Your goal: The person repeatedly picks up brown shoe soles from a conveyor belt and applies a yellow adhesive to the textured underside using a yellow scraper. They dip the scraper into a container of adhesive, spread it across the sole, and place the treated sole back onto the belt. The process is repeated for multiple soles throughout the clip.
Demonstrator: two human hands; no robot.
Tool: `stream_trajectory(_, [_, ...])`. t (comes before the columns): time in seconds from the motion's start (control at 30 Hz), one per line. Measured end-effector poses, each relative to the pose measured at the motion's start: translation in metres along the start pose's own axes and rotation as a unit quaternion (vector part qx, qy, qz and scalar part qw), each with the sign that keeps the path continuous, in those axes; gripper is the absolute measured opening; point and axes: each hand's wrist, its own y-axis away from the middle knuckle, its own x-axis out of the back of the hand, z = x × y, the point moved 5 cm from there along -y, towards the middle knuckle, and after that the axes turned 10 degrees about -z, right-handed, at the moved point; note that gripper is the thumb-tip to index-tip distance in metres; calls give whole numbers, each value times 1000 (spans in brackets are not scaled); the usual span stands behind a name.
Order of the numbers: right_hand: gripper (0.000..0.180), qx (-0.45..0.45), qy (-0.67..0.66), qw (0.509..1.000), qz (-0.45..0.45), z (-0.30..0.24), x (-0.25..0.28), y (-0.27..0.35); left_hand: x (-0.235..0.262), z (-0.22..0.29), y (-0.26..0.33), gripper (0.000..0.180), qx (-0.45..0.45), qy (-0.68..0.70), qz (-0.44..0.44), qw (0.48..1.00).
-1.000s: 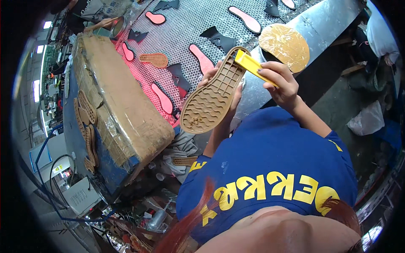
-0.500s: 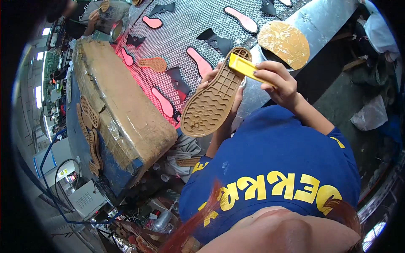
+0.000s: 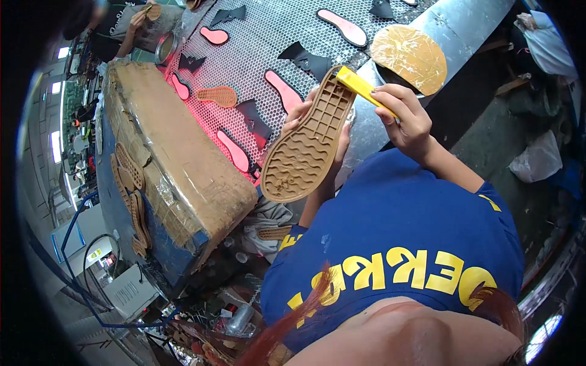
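A brown rubber shoe sole [image 3: 303,149], with a grid at the heel and wavy grooves at the front, is held up tilted before me. My left hand [image 3: 295,117] is closed round its edges from behind, fingers on one side and thumb side on the other. Between the fingers and thumb of my right hand [image 3: 408,119] is a flat yellow tool [image 3: 361,86], whose far end lies at the rim of the heel. Whatever is on the tool's working end cannot be made out.
Pink insoles [image 3: 232,149], black upper pieces [image 3: 305,60] and another brown sole [image 3: 217,96] lie on a mesh conveyor [image 3: 256,49]. A round tan lid [image 3: 409,59] rests at its right. A cardboard box [image 3: 177,146] stands left. Another person's hand [image 3: 138,19] holds a sole far left.
The yellow tool has shifted slightly right, from across the heel toward its edge. The sole has tilted a little and stays in my left hand. Things on the conveyor appear slightly shifted up-left.
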Motion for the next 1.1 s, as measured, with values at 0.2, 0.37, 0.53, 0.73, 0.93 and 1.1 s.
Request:
stream_trajectory(0.2, [23,-19,-1,1000,-13,-10,7,2,-6,-13,7,68,17,78,71,994])
stream_trajectory(0.37, [26,16,-41,999,-8,-17,13,2,-6,-27,12,72,-4,121,95,988])
stream_trajectory(0.53, [30,13,-64,998,-7,-9,3,-3,-9,-29,12,73,-16,146,127,981])
stream_trajectory(0.73, [29,-17,-86,996,-6,0,-9,-7,-13,-37,14,77,-28,184,133,973])
stream_trajectory(0.93, [32,33,-89,995,-37,-22,-18,-6,-12,-51,17,48,60,387,183,902])
stream_trajectory(1.1, [35,145,-94,983,-65,-42,-27,-6,-11,-91,16,42,175,551,132,805])
